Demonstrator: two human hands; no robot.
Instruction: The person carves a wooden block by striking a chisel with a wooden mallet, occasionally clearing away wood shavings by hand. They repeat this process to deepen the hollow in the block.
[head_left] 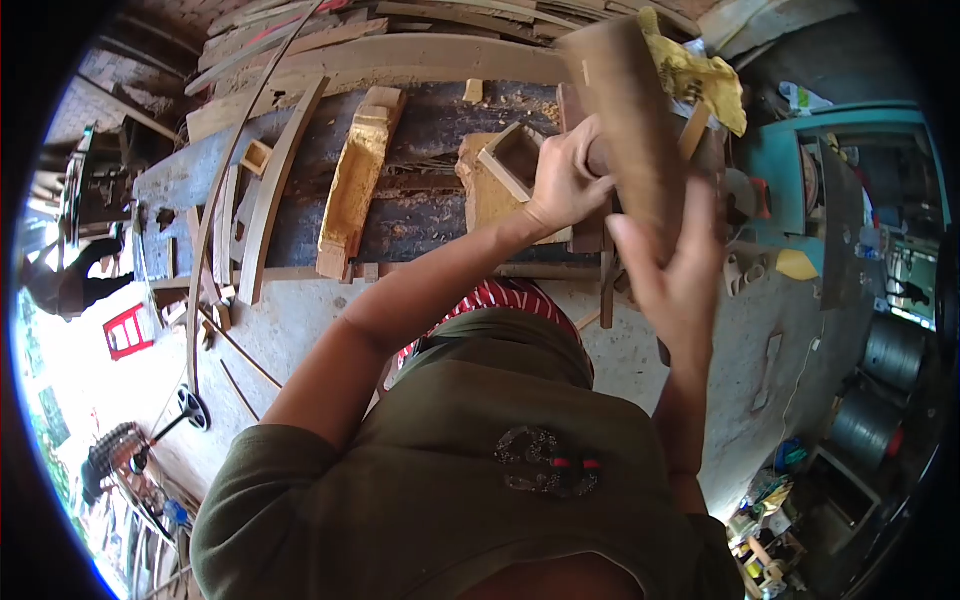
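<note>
Right now both hands hold a brown wooden board [628, 120] raised above the table [430, 125], at about 1 o'clock in the view. The left hand [565, 180] curls its fingers around the board's left edge. The right hand [672, 265] lies spread, palm pressed against its lower end. A yellow cloth [700, 75] sits at the board's top. Holding it steady, I judge, calls for a firm left grip, with the right palm bearing the weight, clear of the small square frame [515, 155] at 12 o'clock
</note>
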